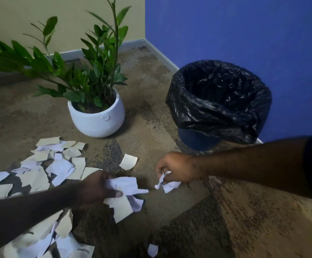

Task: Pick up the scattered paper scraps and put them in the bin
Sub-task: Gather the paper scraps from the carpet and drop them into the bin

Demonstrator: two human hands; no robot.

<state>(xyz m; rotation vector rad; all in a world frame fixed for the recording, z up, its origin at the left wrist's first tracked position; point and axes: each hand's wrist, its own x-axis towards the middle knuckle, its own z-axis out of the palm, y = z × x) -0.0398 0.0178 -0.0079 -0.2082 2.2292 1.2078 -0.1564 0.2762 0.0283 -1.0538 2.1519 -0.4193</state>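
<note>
Several white and cream paper scraps [39, 164] lie scattered on the carpet at the left. My left hand [95, 189] grips a bunch of scraps [123, 185] near the middle, low over the floor. My right hand [175, 169] pinches a few crumpled white scraps [167, 185], just right of the left hand. A single cream scrap [128, 162] lies between the hands and the plant pot. Another small white scrap [152, 250] lies near the bottom edge. The bin [198, 140], lined with a black bag [218, 101], stands beyond my right hand against the blue wall.
A white pot [97, 120] with a leafy green plant [80, 71] stands on the carpet left of the bin. A beige wall and a blue wall meet in the corner behind. More scraps [62, 239] lie under my left forearm.
</note>
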